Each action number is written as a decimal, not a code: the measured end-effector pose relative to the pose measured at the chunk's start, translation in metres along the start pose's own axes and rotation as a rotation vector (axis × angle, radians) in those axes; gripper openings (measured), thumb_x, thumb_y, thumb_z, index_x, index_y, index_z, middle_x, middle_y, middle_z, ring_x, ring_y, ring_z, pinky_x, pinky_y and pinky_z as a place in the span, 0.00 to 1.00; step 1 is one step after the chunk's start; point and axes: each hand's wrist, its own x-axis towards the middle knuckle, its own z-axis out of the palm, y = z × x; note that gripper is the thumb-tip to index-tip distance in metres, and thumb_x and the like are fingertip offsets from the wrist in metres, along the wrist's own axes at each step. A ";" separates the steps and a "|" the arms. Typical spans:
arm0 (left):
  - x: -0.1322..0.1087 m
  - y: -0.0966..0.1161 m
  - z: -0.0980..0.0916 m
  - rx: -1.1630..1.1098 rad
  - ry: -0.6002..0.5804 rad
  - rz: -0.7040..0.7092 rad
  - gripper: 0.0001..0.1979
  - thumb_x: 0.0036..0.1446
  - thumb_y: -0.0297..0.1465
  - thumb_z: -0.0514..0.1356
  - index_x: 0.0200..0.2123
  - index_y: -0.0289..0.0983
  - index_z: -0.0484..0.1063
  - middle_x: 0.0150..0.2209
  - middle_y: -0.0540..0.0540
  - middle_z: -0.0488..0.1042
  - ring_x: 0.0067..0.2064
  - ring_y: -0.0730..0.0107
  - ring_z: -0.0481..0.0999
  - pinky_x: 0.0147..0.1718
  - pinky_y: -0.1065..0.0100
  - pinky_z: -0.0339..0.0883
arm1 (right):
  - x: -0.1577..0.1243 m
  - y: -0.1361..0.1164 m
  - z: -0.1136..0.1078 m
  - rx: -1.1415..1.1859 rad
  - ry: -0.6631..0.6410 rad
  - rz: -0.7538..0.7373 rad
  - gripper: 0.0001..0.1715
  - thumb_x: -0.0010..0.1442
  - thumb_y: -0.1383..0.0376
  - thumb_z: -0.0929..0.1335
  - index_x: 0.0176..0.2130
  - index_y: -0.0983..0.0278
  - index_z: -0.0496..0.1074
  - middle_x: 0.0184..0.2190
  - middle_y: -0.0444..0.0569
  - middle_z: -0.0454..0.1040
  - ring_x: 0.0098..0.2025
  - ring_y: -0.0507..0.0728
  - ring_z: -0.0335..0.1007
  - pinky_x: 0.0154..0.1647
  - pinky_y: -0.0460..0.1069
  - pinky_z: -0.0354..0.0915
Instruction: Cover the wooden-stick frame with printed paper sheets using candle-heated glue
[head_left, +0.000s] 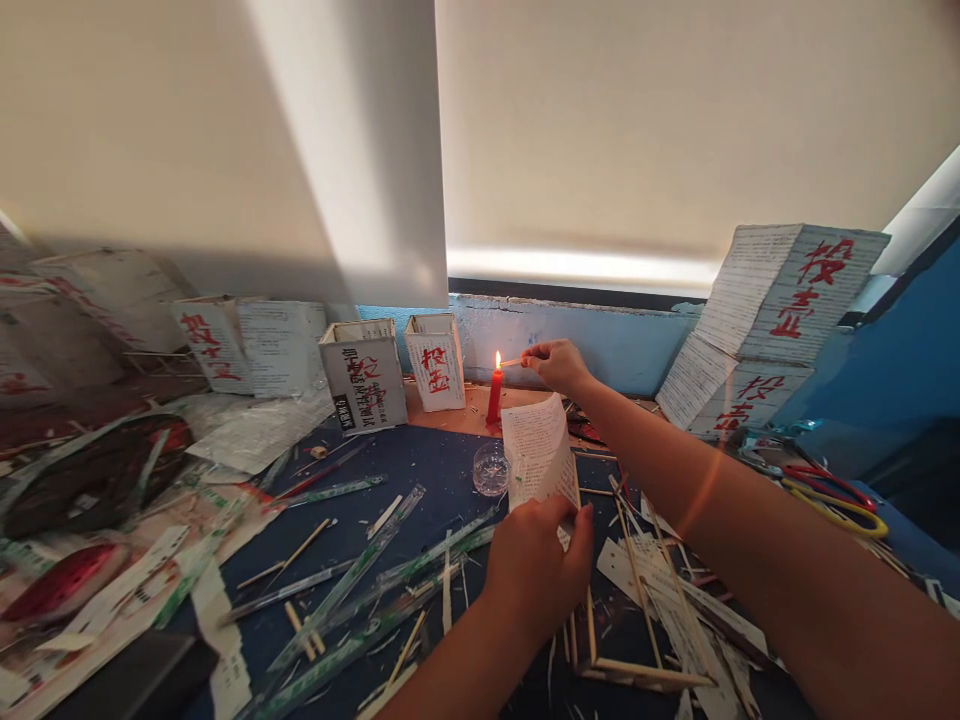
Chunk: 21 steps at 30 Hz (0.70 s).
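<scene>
A lit red candle [495, 397] stands upright at the back of the desk. My right hand [556, 366] is closed in a pinch on a thin stick [511, 362], its tip at the candle flame. Nearer to me, my left hand [541, 560] grips a curved sheet of printed paper [538, 450] by its lower part. A frame of thin wooden sticks [645, 675] lies just below that hand; whether it joins the paper is hidden. Beside the paper's left edge sits a small clear round dish [491, 470].
Paper-covered boxes with red characters stand at the back, including a grey one [365, 375], a small one [436, 362] and a tall stack [780, 330]. Plastic wrappers [352, 590], loose sticks and paper scraps litter the blue desk. Yellow-handled scissors [840, 510] lie right.
</scene>
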 end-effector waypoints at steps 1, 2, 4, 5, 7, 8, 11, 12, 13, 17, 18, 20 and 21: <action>0.000 0.000 0.000 0.001 0.002 -0.001 0.20 0.66 0.43 0.52 0.30 0.40 0.78 0.28 0.43 0.80 0.26 0.63 0.74 0.26 0.66 0.56 | 0.000 0.000 0.000 0.004 -0.001 -0.002 0.14 0.67 0.59 0.69 0.47 0.66 0.74 0.44 0.49 0.77 0.40 0.56 0.76 0.40 0.54 0.74; 0.000 0.000 0.000 0.001 0.003 -0.001 0.20 0.66 0.43 0.52 0.30 0.40 0.78 0.28 0.43 0.80 0.26 0.63 0.75 0.25 0.66 0.56 | 0.000 0.000 0.001 0.009 -0.003 -0.004 0.14 0.67 0.59 0.69 0.48 0.66 0.74 0.44 0.50 0.77 0.41 0.56 0.76 0.41 0.54 0.74; -0.001 0.000 0.000 0.000 0.003 0.000 0.20 0.66 0.43 0.52 0.30 0.40 0.79 0.28 0.43 0.80 0.27 0.63 0.75 0.25 0.66 0.55 | 0.000 0.000 0.001 0.019 -0.007 -0.006 0.14 0.67 0.59 0.69 0.48 0.66 0.74 0.45 0.50 0.77 0.41 0.56 0.76 0.41 0.54 0.74; -0.001 0.000 0.000 0.000 0.004 0.000 0.20 0.66 0.43 0.52 0.31 0.40 0.79 0.29 0.43 0.80 0.27 0.63 0.75 0.25 0.66 0.55 | 0.000 0.000 0.002 0.024 -0.009 -0.006 0.14 0.67 0.59 0.68 0.48 0.66 0.74 0.45 0.50 0.77 0.41 0.56 0.76 0.41 0.54 0.74; -0.001 0.000 0.000 0.001 0.004 -0.001 0.20 0.66 0.43 0.52 0.31 0.40 0.79 0.29 0.43 0.80 0.28 0.63 0.75 0.25 0.67 0.55 | 0.000 0.000 0.002 0.033 -0.011 -0.006 0.14 0.67 0.59 0.69 0.48 0.66 0.74 0.45 0.50 0.77 0.41 0.56 0.76 0.41 0.54 0.74; -0.001 0.000 0.000 0.002 0.005 -0.002 0.20 0.66 0.43 0.53 0.31 0.40 0.79 0.29 0.43 0.80 0.28 0.63 0.75 0.25 0.67 0.55 | 0.000 -0.001 0.002 0.038 -0.012 -0.006 0.14 0.67 0.59 0.69 0.48 0.66 0.74 0.45 0.50 0.77 0.41 0.56 0.76 0.41 0.54 0.74; 0.000 0.000 -0.001 0.003 0.002 -0.003 0.20 0.66 0.43 0.53 0.31 0.40 0.79 0.29 0.43 0.80 0.28 0.62 0.75 0.25 0.66 0.56 | 0.000 -0.002 0.002 0.047 -0.011 -0.004 0.14 0.67 0.59 0.69 0.48 0.66 0.74 0.45 0.50 0.77 0.41 0.56 0.76 0.41 0.54 0.74; 0.000 0.000 -0.001 0.003 0.000 -0.002 0.20 0.66 0.43 0.52 0.31 0.40 0.79 0.29 0.43 0.80 0.27 0.62 0.75 0.25 0.66 0.56 | -0.001 -0.002 0.001 0.048 -0.010 -0.002 0.14 0.67 0.59 0.69 0.48 0.66 0.74 0.45 0.50 0.77 0.41 0.56 0.76 0.41 0.54 0.74; 0.000 0.000 -0.001 0.003 0.000 -0.002 0.20 0.66 0.43 0.52 0.31 0.40 0.79 0.29 0.42 0.80 0.27 0.62 0.75 0.25 0.66 0.56 | -0.001 -0.002 0.001 0.048 -0.008 0.000 0.14 0.67 0.59 0.69 0.48 0.66 0.74 0.45 0.50 0.77 0.41 0.56 0.76 0.41 0.54 0.74; 0.000 0.000 -0.001 -0.001 -0.001 0.001 0.20 0.66 0.43 0.52 0.31 0.40 0.79 0.29 0.43 0.80 0.28 0.63 0.76 0.25 0.66 0.56 | -0.001 -0.002 0.000 0.047 -0.002 0.011 0.14 0.67 0.59 0.69 0.47 0.66 0.74 0.44 0.49 0.77 0.40 0.56 0.76 0.40 0.54 0.74; 0.000 0.000 0.000 -0.003 -0.001 0.001 0.20 0.66 0.43 0.52 0.31 0.40 0.78 0.29 0.43 0.80 0.28 0.63 0.76 0.25 0.66 0.57 | -0.001 -0.002 0.000 0.048 -0.003 0.013 0.14 0.67 0.59 0.69 0.47 0.66 0.74 0.43 0.49 0.77 0.40 0.56 0.76 0.40 0.53 0.74; -0.001 0.000 -0.001 -0.004 -0.002 0.001 0.20 0.66 0.43 0.52 0.31 0.40 0.78 0.29 0.43 0.80 0.28 0.63 0.76 0.25 0.66 0.57 | -0.002 -0.002 -0.001 0.050 -0.006 0.013 0.14 0.67 0.59 0.69 0.47 0.66 0.74 0.43 0.49 0.77 0.39 0.56 0.76 0.39 0.53 0.74; -0.001 0.001 -0.001 -0.004 -0.001 -0.001 0.20 0.66 0.43 0.52 0.31 0.40 0.78 0.30 0.42 0.80 0.27 0.63 0.75 0.25 0.66 0.57 | -0.002 -0.002 -0.001 0.052 -0.008 0.012 0.14 0.67 0.59 0.69 0.47 0.66 0.74 0.43 0.49 0.77 0.40 0.56 0.76 0.40 0.53 0.74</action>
